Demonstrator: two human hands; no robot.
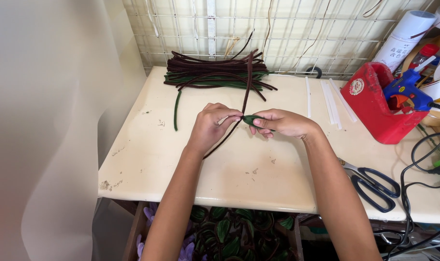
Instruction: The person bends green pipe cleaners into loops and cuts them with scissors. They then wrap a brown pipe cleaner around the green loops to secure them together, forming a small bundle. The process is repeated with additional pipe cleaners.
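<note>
My left hand point(211, 124) pinches a long dark brown chenille stem point(246, 89) that runs up toward the far pile and down past my wrist. My right hand point(283, 123) holds a small green leaf-shaped piece point(251, 119) against that stem, fingertips of both hands meeting over the middle of the cream table point(147, 159). A pile of brown and green stems point(212, 72) lies at the back edge, with one green stem point(176, 110) trailing forward.
White glue sticks point(330, 99) lie right of my hands. A red box point(374, 104) holds a blue glue gun point(407, 87). Black-handled scissors point(372, 182) and black cables point(423, 159) sit at the right edge. A wire grid point(278, 29) backs the table; a crate of leaves point(229, 234) stands below.
</note>
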